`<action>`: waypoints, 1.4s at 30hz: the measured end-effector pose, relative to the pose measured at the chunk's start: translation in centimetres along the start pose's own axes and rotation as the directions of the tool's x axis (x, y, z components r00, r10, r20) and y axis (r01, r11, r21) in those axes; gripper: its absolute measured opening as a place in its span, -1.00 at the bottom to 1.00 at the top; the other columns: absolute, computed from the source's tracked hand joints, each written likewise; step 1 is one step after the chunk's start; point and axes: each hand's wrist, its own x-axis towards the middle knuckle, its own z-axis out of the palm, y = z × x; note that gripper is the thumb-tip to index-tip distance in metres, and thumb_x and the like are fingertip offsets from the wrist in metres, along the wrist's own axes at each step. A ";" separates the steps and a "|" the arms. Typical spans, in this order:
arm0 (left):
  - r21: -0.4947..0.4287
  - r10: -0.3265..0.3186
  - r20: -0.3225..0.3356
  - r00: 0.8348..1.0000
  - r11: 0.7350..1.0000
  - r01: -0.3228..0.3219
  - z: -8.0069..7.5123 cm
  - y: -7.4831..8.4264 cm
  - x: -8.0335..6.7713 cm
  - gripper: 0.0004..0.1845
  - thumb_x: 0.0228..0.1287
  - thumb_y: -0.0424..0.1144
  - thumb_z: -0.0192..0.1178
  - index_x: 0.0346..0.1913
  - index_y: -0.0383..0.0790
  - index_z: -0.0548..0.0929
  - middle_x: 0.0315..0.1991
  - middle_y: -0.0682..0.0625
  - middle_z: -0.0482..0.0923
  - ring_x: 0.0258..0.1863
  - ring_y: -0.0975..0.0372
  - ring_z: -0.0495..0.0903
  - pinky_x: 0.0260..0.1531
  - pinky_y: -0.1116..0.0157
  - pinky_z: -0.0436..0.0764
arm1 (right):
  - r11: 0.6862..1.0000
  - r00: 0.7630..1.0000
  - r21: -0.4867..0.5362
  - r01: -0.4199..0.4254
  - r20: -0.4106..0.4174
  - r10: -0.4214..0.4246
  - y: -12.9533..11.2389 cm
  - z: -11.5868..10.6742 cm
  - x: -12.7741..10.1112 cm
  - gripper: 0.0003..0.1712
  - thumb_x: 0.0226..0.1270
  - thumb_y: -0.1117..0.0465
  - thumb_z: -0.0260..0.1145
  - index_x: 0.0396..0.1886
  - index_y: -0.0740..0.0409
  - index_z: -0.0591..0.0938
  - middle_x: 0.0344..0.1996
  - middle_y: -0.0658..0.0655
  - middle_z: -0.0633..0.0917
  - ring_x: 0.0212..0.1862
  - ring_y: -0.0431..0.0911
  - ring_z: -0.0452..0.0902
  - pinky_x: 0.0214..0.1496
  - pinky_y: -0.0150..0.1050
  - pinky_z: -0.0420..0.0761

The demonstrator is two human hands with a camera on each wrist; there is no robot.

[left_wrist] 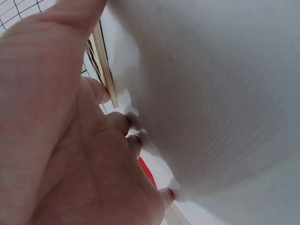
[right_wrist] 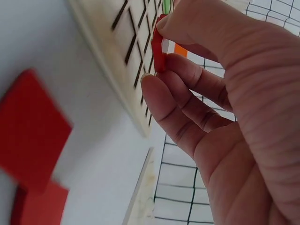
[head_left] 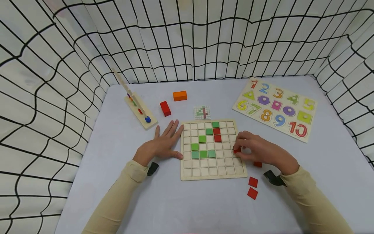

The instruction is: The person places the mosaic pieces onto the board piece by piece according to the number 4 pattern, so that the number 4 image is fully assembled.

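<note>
From the head view, I look down on a white bench (head_left: 157, 201) with both my hands over it. My left hand (head_left: 163, 146) is spread wide, its thumb and index finger at the left edge of a wooden grid board (head_left: 204, 172). My right hand (head_left: 257, 149) pinches a small red square (head_left: 236, 150) at the board's right edge. Between my hands, the board holds seven green squares (head_left: 203, 154), three in a row with the others climbing diagonally away from me, and two red squares (head_left: 217, 138) below the topmost green one. Three loose red squares (head_left: 252, 193) lie under and nearer me than my right hand. Ahead of my left hand are a red block (head_left: 165, 109), an orange block (head_left: 180, 96) and a wooden stand (head_left: 149, 124) with coloured knobs. A small patterned card (head_left: 201, 112) lies just beyond the board. Past my right hand rests a number puzzle (head_left: 305, 138). A black net (head_left: 207, 32) rises behind everything.

From the left wrist, my palm fills one side, fingers apart, fingertips on the bench; the board's edge shows near them.

From the right wrist, my thumb and fingers grip the red square above the grid; I cannot tell whether it touches the board. Two loose red squares, blurred, lie beside that hand.
</note>
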 end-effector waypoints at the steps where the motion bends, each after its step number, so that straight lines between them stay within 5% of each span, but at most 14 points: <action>1: 0.000 0.002 0.001 1.000 1.000 -0.002 0.0 0.0 0.0 0.36 0.27 0.34 0.41 0.77 -0.08 -0.32 0.78 -0.14 -0.61 0.78 -0.10 -0.55 0.58 -0.45 -0.51 | 1.000 1.000 -0.005 0.010 -0.003 -0.010 -0.1 0.0 0.2 -0.85 0.35 0.27 0.55 -0.18 -0.03 0.76 -0.09 -0.01 0.63 -0.08 -0.16 0.57 -0.04 -0.24 0.77; 20: 0.016 0.001 -0.004 1.000 1.000 -0.001 -0.1 0.0 0.3 0.36 0.27 0.33 0.42 0.77 -0.07 -0.32 0.78 -0.13 -0.61 0.78 -0.09 -0.55 0.59 -0.44 -0.50 | 0.980 0.982 -0.076 0.183 -0.023 -0.185 -1.2 1.8 6.1 -0.94 0.34 0.33 0.54 -0.23 0.16 0.80 -0.22 0.10 0.65 -0.12 -0.09 0.46 -0.05 -0.21 0.64; 28: -0.023 0.009 -0.013 1.000 1.000 -0.010 0.4 -0.6 0.8 0.39 0.23 0.35 0.43 0.78 -0.04 -0.33 0.78 -0.09 -0.64 0.78 -0.06 -0.59 0.58 -0.42 -0.56 | 0.988 0.990 -0.067 0.142 -0.008 -0.143 -1.6 1.7 5.8 -0.94 0.34 0.35 0.55 -0.22 0.20 0.85 -0.23 0.10 0.69 -0.12 -0.09 0.50 -0.08 -0.24 0.68; 42: -0.008 -0.002 -0.012 1.000 1.000 0.002 0.9 -1.1 1.0 0.40 0.22 0.36 0.42 0.77 -0.03 -0.35 0.77 -0.07 -0.67 0.77 -0.04 -0.62 0.59 -0.42 -0.56 | 0.999 0.997 -0.041 0.022 0.069 -0.019 -1.2 0.1 3.6 -0.74 0.35 0.35 0.54 0.01 0.29 0.84 0.11 0.24 0.77 0.15 0.12 0.72 0.17 -0.04 0.80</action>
